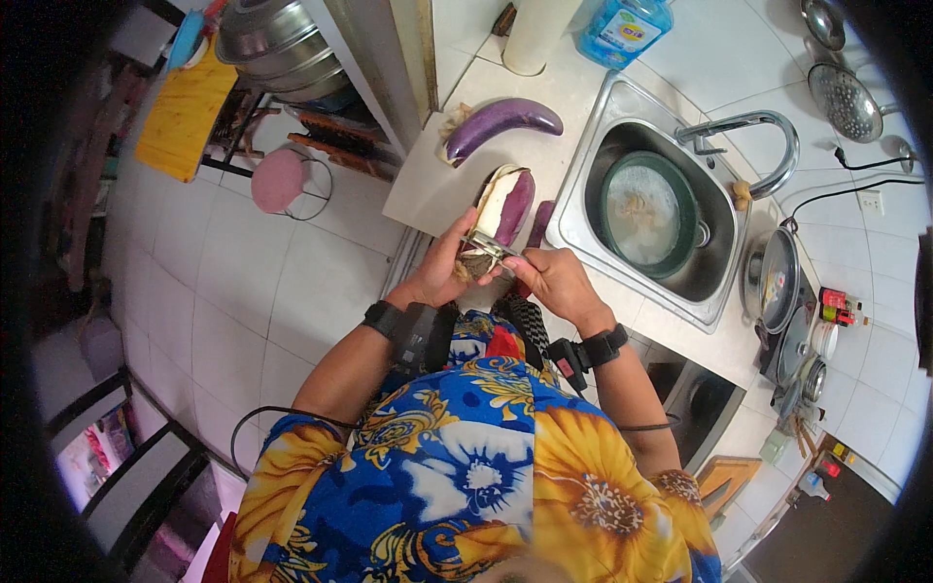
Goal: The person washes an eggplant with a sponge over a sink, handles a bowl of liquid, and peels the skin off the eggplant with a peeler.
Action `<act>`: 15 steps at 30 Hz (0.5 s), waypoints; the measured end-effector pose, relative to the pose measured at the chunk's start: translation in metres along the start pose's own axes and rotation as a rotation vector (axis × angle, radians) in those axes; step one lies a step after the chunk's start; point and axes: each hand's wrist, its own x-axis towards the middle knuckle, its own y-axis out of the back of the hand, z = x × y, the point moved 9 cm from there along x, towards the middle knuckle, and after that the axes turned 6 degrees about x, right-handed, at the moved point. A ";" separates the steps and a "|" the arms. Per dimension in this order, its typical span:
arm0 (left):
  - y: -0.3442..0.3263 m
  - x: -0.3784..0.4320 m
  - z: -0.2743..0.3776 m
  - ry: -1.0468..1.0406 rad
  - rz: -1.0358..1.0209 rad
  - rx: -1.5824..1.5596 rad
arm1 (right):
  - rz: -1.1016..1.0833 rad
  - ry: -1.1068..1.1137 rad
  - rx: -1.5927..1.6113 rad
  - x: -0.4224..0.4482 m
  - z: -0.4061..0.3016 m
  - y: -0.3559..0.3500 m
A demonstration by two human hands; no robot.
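My left hand (440, 268) holds a partly peeled eggplant (517, 204) near its stem end, over the counter's edge. Pale flesh shows along one side of it, and purple skin covers the rest. In my right hand (557, 280) is a metal peeler (490, 246), its head lying across the eggplant near the stem. A whole purple eggplant (506, 124) rests on the counter just beyond. Another purple piece (539, 222) lies by the sink's near left edge, partly hidden by my right hand.
The steel sink (579, 218) on the right contains a green basin (609, 218) of cloudy water under a curved faucet (783, 157). A blue bottle (625, 33) stands behind. Pans (778, 280) are farther right. A pink stool (277, 181) is on the floor at left.
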 end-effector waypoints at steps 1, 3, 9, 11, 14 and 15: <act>0.006 0.000 -0.002 0.008 0.005 0.005 | -0.032 0.012 0.012 0.001 0.000 -0.003; 0.011 0.000 -0.002 0.018 0.013 0.011 | -0.017 0.002 0.007 0.005 0.001 -0.003; 0.020 -0.006 0.001 0.062 0.084 0.010 | 0.009 -0.095 0.070 0.017 0.016 -0.002; 0.021 -0.011 -0.002 0.079 0.061 0.051 | 0.044 -0.115 0.093 0.023 0.026 0.004; 0.025 -0.017 -0.004 0.086 0.052 0.089 | 0.011 -0.168 0.122 0.033 0.038 0.009; 0.025 -0.019 -0.005 0.088 0.039 0.106 | 0.014 -0.169 0.121 0.036 0.042 0.010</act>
